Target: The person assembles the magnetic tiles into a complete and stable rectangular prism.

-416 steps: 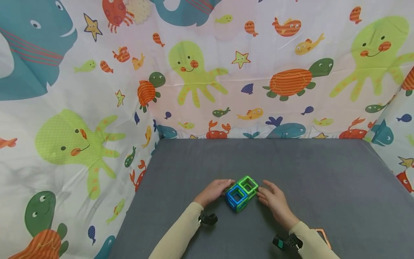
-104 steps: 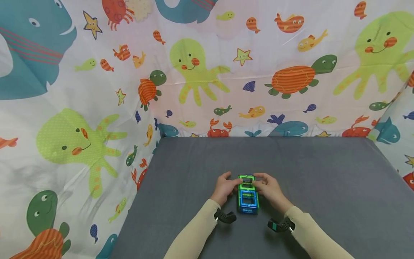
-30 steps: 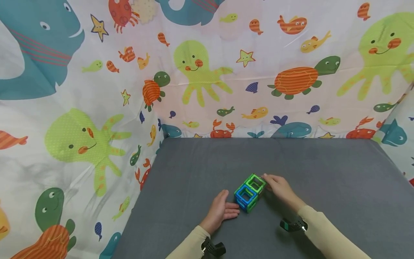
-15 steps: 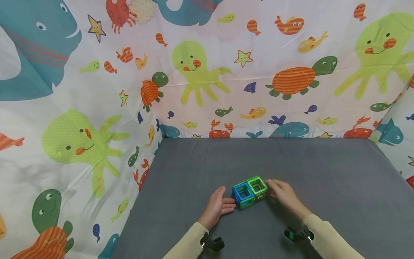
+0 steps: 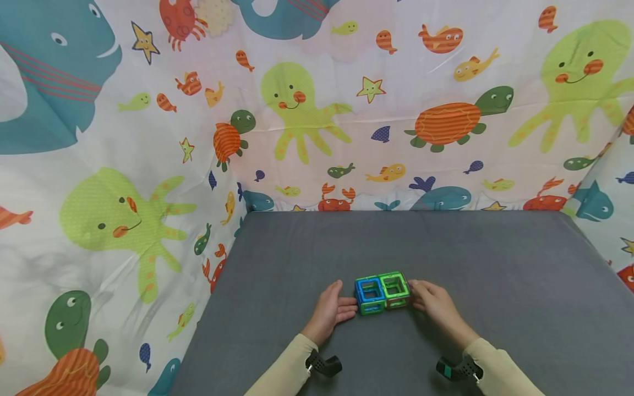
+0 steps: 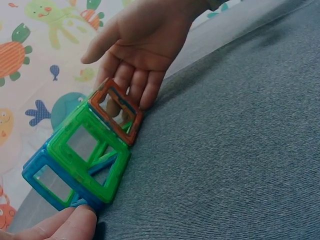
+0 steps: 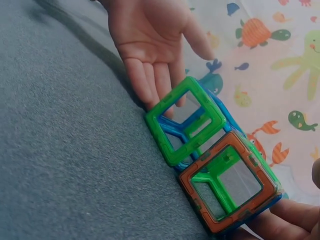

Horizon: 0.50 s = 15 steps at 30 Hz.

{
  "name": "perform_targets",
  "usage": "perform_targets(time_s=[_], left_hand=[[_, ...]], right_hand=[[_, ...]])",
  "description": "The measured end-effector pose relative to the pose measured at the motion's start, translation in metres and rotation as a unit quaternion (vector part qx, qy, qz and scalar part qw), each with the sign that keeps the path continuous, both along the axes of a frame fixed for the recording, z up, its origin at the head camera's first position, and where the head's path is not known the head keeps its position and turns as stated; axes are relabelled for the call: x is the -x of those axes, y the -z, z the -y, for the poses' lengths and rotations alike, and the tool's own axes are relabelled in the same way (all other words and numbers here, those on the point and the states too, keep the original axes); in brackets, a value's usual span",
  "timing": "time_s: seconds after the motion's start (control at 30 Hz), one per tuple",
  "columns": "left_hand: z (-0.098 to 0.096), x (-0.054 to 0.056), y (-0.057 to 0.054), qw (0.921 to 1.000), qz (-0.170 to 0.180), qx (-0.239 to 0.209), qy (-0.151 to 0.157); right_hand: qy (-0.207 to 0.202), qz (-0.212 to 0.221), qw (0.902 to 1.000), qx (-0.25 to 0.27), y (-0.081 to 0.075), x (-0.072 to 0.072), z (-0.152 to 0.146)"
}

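Observation:
A block of two joined cubes made of magnetic tiles (image 5: pixel 383 289) sits on the grey table, its top blue at left and green at right. An orange square tile (image 7: pixel 254 162) forms part of the side facing the person. My left hand (image 5: pixel 329 313) has its fingers extended to the block's left end; its palm shows in the right wrist view. At the right end, the fingers of my right hand (image 5: pixel 438 305) lie against the block, extended, thumb apart in the left wrist view. Only fingertips of my left hand (image 6: pixel 65 225) appear in that view.
Dark bands with small devices circle both wrists, the left device (image 5: pixel 324 364) and the right device (image 5: pixel 458 368) hanging beneath. A white curtain (image 5: pixel 317 110) printed with sea animals stands along the back and sides of the table (image 5: pixel 446 242).
Over the last second the block turns clockwise from slanted to lying left-right, with the right hand drawn nearer the person. An orange tile by the right sleeve in the oldest frame is gone from there.

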<state>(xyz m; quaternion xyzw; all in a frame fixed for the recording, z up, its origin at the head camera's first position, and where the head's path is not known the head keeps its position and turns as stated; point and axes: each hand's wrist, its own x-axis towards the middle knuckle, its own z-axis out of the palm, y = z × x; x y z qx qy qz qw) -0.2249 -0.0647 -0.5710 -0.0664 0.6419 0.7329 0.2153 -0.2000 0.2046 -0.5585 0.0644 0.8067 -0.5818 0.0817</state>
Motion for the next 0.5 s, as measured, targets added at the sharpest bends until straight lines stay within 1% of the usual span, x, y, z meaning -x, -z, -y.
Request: perform_targets(time_s=[0.27, 0.5], left_hand=[[-0.0002, 0.0046, -0.0021, 0.9999, -0.006, -0.001, -0.009], [-0.0008, 0.0094, -0.0024, 0.9998, -0.007, 0.003, -0.017]], right_hand=[[0.005, 0.001, 0.9999, 0.014, 0.0006, -0.0069, 0.0025], [0.006, -0.004, 0.9997, 0.024, 0.0039, -0.0098, 0.0027]])
